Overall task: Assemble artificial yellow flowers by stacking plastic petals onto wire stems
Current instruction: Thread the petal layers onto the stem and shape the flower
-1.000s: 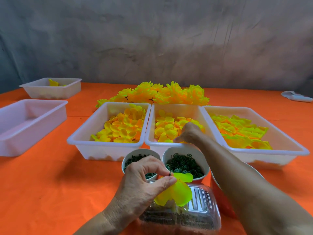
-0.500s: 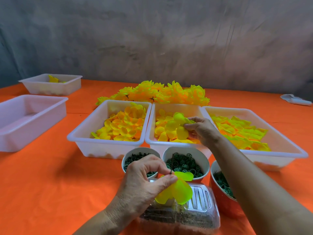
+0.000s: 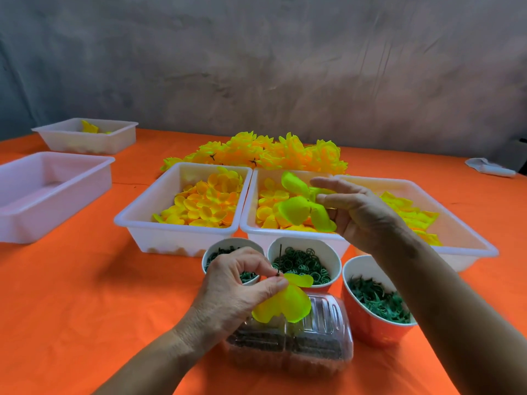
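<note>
Left hand (image 3: 239, 283): pinches wire stem (image 3: 280, 259) upright.
Right hand (image 3: 359, 212): pinches petal layer (image 3: 296, 209); centre its hole over stem tip.

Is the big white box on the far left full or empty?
Empty, as far as the view shows: the big white box shows only its bare pale floor, with no petals inside.

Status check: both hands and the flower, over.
Left hand pinches wire stem, one petal layer on it. Right hand holds next petal piece above middle tray. Path between them open.
</note>
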